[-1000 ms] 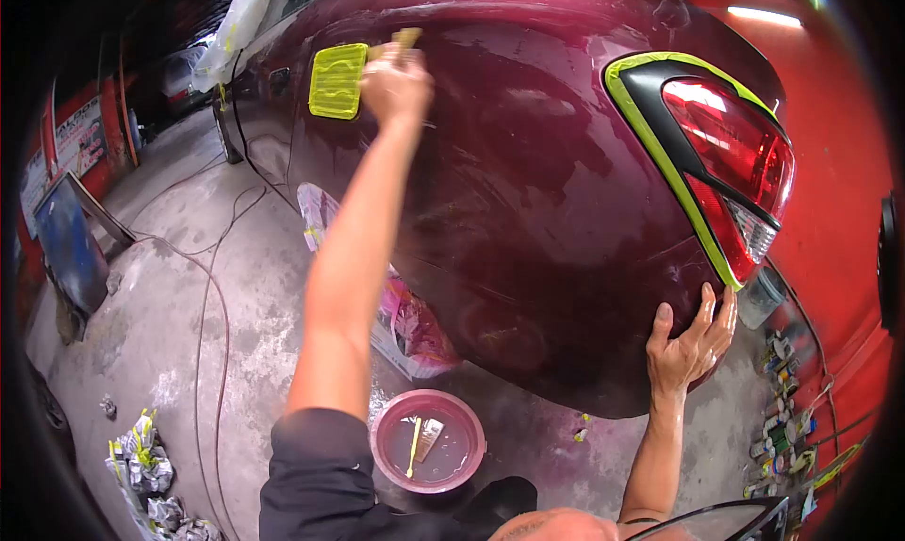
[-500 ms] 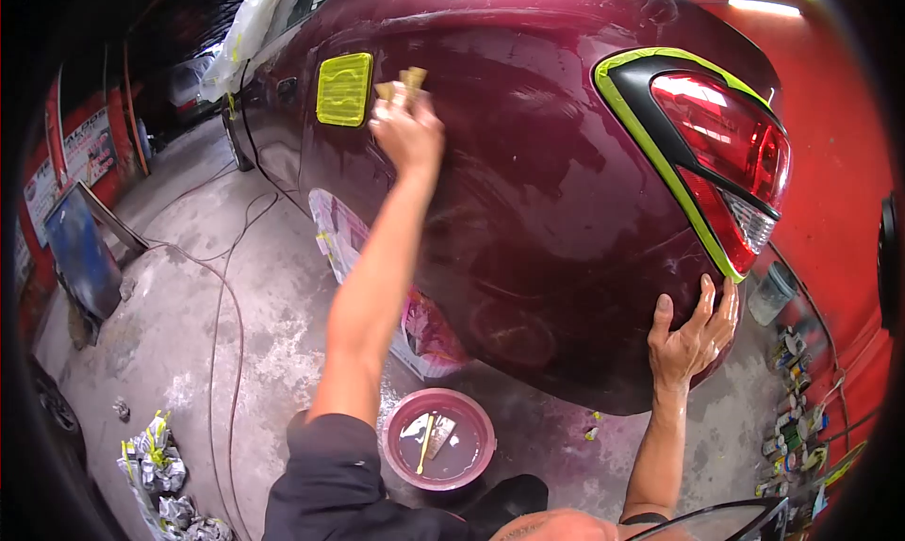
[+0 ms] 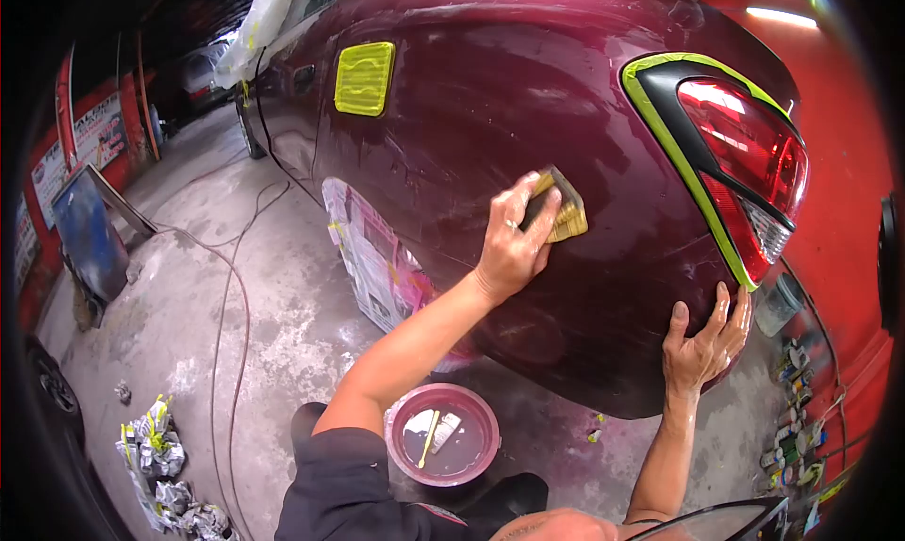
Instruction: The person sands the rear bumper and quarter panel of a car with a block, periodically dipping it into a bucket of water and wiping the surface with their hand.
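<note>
My left hand (image 3: 514,235) grips a sanding block (image 3: 568,219), its yellowish sheet folded about a dark core, against the wet maroon rear quarter panel (image 3: 452,136) of a car. Thumb and fingers close around the block's near side. Further right, my right hand (image 3: 702,352) lies open with spread fingers on the bumper, just under the lower tip of the tail light (image 3: 735,131). Green-yellow tape (image 3: 674,169) edges that light. A taped yellow fuel flap (image 3: 364,79) is up and left of the block.
On the floor below stands a pink basin (image 3: 490,447) of cloudy water, with a yellow stick and a whitish piece in it. Masking covers the wheel (image 3: 372,249). A hose (image 3: 240,305) and crumpled paper (image 3: 160,456) lie left; several cans (image 3: 787,437) line the right wall.
My left hand has swept the sanding block down and to the right, from beside the fuel flap to mid-panel. My right hand stays on the bumper. The view has shifted slightly.
</note>
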Motion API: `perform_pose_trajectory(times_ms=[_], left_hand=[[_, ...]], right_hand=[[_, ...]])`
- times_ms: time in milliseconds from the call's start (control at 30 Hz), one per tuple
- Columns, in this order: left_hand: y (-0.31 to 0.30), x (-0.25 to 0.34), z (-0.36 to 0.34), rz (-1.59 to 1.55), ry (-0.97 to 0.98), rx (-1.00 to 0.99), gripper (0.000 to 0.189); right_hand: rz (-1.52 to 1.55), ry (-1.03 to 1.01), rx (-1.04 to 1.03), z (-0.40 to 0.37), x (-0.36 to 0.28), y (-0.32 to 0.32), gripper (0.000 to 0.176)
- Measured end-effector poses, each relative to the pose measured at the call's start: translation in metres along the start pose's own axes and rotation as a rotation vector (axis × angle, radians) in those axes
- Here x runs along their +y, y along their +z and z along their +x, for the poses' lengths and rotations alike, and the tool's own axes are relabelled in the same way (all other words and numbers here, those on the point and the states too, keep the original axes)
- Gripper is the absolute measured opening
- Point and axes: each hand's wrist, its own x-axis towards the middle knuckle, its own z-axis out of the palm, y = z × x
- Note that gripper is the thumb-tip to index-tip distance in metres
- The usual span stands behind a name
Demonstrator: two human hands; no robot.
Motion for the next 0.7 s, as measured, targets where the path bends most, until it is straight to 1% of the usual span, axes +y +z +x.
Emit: perform_pose_trajectory(times_ms=[33,67,100,133,167,200,233,267,300,333,367,433,500,567,600,633,667,700], left_hand=[[-0.006,0.003,-0.007,-0.086,0.072,-0.066,0.032],[-0.004,-0.024,0.005,-0.033,0.096,0.025,0.030],[-0.006,-0.067,0.008,0.053,-0.077,0.045,0.025],[-0.010,-0.115,0.006,0.096,-0.644,0.093,0.023],[-0.021,-0.145,0.013,0.260,-0.594,0.163,0.024],[-0.016,-0.149,0.011,0.335,-0.622,0.184,0.026],[-0.017,-0.135,0.019,0.416,-0.649,0.203,0.029],[-0.019,-0.107,0.013,0.179,-0.665,0.140,0.028],[-0.011,-0.072,-0.015,0.388,-0.374,0.088,0.037],[-0.004,-0.028,-0.041,0.288,-0.271,0.055,0.044],[-0.010,-0.031,-0.054,0.297,-0.279,0.053,0.044],[-0.026,-0.048,-0.084,0.133,-0.122,-0.051,0.045],[-0.030,-0.122,-0.073,0.445,-0.614,0.156,0.041],[-0.037,-0.156,-0.048,0.454,-0.698,0.099,0.042],[-0.033,-0.151,-0.048,0.425,-0.733,0.169,0.042],[-0.038,-0.117,-0.037,0.165,-0.990,0.149,0.042],[-0.019,-0.085,-0.060,0.335,-0.900,0.122,0.043],[-0.005,-0.022,-0.071,0.582,-0.566,0.124,0.045]], right_hand=[[0.000,-0.016,-0.011,0.001,0.001,-0.001,0.057],[0.004,-0.012,-0.010,0.001,0.001,-0.001,0.058],[0.005,0.004,-0.005,-0.001,0.000,0.000,0.058],[0.003,0.001,-0.014,-0.002,0.001,0.000,0.058],[-0.005,0.000,0.003,-0.001,-0.001,0.001,0.058],[-0.008,-0.008,0.022,0.000,-0.001,0.002,0.059],[0.004,-0.016,0.016,0.001,-0.001,0.003,0.059],[-0.013,-0.007,0.015,0.000,0.000,0.003,0.059],[-0.029,0.002,0.019,-0.001,0.000,0.005,0.059],[-0.017,-0.011,0.019,-0.001,0.002,0.005,0.059],[-0.009,-0.019,0.013,-0.002,0.000,0.004,0.059],[-0.014,0.003,0.005,-0.002,0.002,0.003,0.059],[-0.024,0.008,0.009,-0.003,-0.001,0.005,0.059],[-0.022,0.008,0.038,-0.002,0.000,0.007,0.060],[-0.024,0.009,0.033,-0.001,0.000,0.007,0.060],[-0.030,0.016,0.036,-0.001,-0.002,0.006,0.060],[-0.033,0.022,0.041,-0.001,-0.004,0.006,0.060],[-0.028,0.024,0.040,-0.002,-0.004,0.006,0.060]])
